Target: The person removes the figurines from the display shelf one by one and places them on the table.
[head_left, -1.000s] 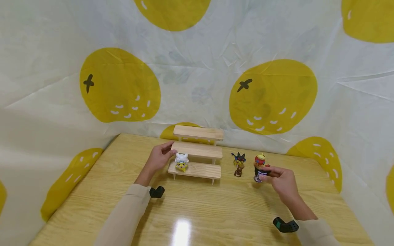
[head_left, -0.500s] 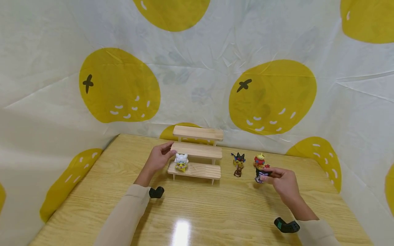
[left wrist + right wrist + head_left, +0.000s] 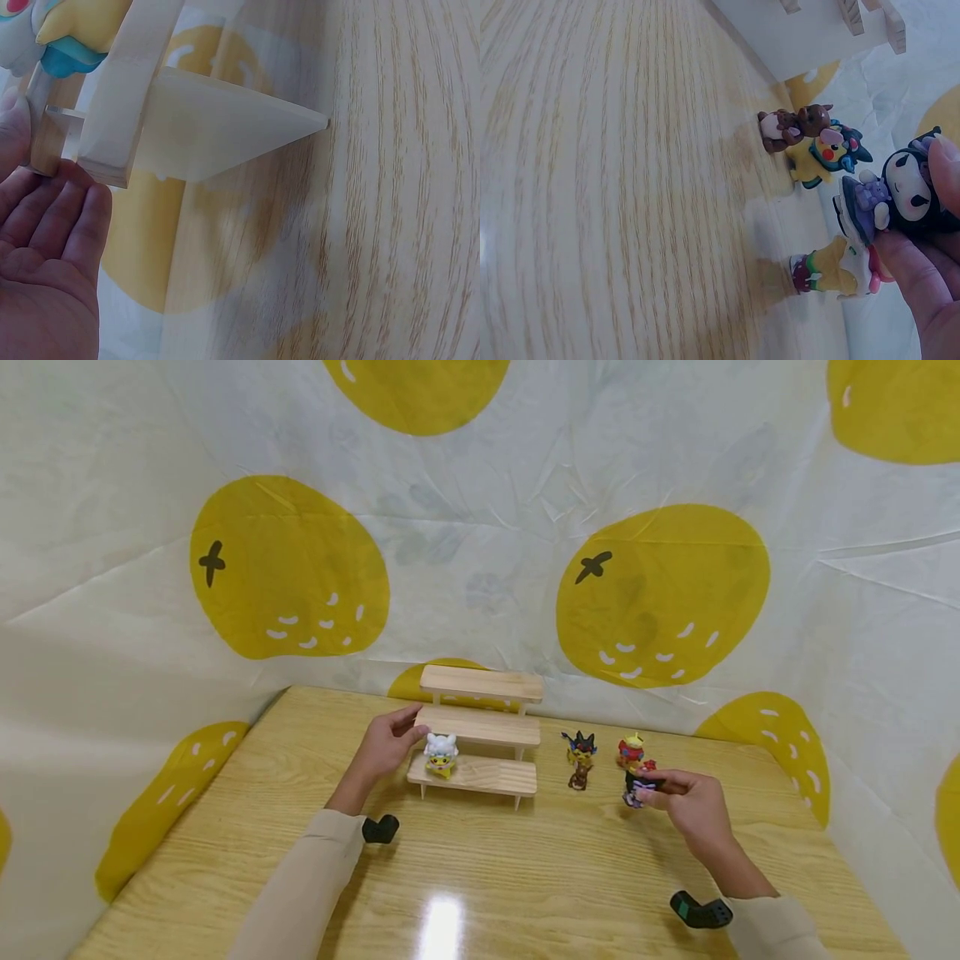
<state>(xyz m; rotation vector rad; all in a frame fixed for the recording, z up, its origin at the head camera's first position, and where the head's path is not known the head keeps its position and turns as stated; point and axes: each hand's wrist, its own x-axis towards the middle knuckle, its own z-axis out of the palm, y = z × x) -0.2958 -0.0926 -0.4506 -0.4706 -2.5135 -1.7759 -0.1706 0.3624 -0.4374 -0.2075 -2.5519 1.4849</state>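
My left hand (image 3: 387, 746) pinches the left end of the middle board of a three-tier wooden display stand (image 3: 483, 727), thumb above and fingers below. On its lowest board stands a yellow figurine with a white hood (image 3: 441, 755). Off to the right, my right hand (image 3: 696, 808) pinches a black-hooded figurine in a purple dress (image 3: 907, 187) between thumb and fingers, held above the table in the right wrist view. Close beyond it is a cone-shaped figurine (image 3: 831, 270), partly hidden by the held one.
Between the stand and my right hand are a dark-eared yellow figurine (image 3: 581, 747) and a small brown figurine (image 3: 579, 776). A red figurine with a yellow top (image 3: 632, 750) stands farther back. A fruit-patterned curtain (image 3: 480, 552) hangs behind the wooden table (image 3: 525, 877).
My right hand has drifted slightly right with the black-hooded figurine, uncovering more of the figurines behind it. The left hand keeps its grip on the stand.
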